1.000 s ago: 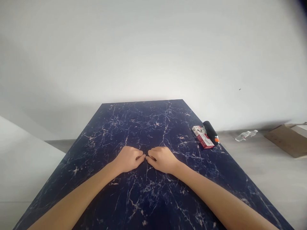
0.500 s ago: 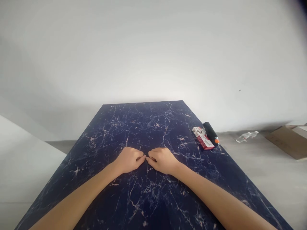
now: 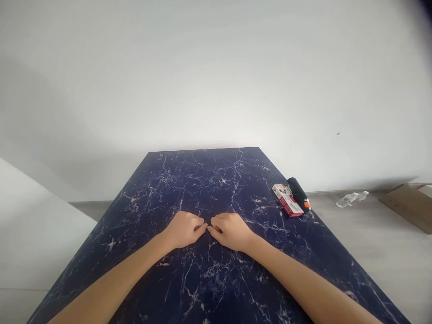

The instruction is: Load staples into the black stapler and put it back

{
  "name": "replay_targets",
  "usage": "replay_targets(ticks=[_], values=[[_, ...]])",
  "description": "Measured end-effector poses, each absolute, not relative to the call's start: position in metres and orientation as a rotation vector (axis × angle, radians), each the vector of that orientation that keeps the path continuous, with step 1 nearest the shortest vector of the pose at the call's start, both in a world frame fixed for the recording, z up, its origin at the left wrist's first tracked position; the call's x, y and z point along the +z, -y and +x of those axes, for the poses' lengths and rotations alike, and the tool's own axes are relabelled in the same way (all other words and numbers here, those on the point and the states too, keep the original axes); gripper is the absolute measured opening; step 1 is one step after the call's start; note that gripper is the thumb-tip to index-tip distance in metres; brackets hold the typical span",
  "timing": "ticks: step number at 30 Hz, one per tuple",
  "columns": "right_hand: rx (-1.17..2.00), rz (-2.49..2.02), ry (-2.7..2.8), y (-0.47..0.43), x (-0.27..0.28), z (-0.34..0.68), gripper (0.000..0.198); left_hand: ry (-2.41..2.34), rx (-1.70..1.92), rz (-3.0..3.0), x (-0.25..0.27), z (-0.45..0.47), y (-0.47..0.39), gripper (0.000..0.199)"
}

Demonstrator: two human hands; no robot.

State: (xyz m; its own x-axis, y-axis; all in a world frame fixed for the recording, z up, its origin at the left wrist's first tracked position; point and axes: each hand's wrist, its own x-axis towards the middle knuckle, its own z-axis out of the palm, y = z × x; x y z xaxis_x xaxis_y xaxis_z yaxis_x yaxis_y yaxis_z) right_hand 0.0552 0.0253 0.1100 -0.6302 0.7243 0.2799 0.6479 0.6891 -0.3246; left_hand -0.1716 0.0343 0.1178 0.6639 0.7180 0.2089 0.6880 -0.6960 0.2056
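My left hand [image 3: 186,229] rests on the dark blue marble-patterned table [image 3: 202,180], closed in a loose fist with its thumb pointing inward. Facing it, my right hand [image 3: 231,230] is closed the same way. The thumb tips almost meet, with a narrow gap between the two hands. No object shows in either one, though the curled fingers are mostly turned out of sight. Off to the right of my right hand, a red and white box [image 3: 288,200] lies by the table's right edge.
A black roll-shaped thing [image 3: 298,194] with an orange-and-white end lies against the box. Beyond the table on the floor are a clear plastic bottle [image 3: 347,200] and a cardboard box [image 3: 410,204]. A pale wall [image 3: 202,81] stands behind the table's far edge.
The whole view has shifted a little, so everything appears slightly lower and further right. Both hands keep the same closed pose on the table.
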Motion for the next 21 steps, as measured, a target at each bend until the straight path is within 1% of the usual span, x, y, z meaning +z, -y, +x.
replay_targets(ticks=[12, 16, 19, 21], values=[[0.234, -1.095, 2.535, -0.022, 0.113, 0.053, 0.033, -1.178, 0.419, 2.772, 0.117, -0.172, -0.034, 0.043], [0.007, -1.236, 2.459, -0.026, 0.12, 0.058, 0.029, -1.19, 0.417, 2.75, 0.119, -0.172, -0.033, 0.046], [-0.17, -1.443, 2.32, -0.041, 0.144, 0.081, 0.03, -1.177, 0.448, 2.747, 0.119, -0.171, -0.033, 0.049], [-0.377, -1.592, 2.227, -0.056, 0.167, 0.108, 0.031, -1.159, 0.469, 2.744, 0.118, -0.172, -0.033, 0.049]])
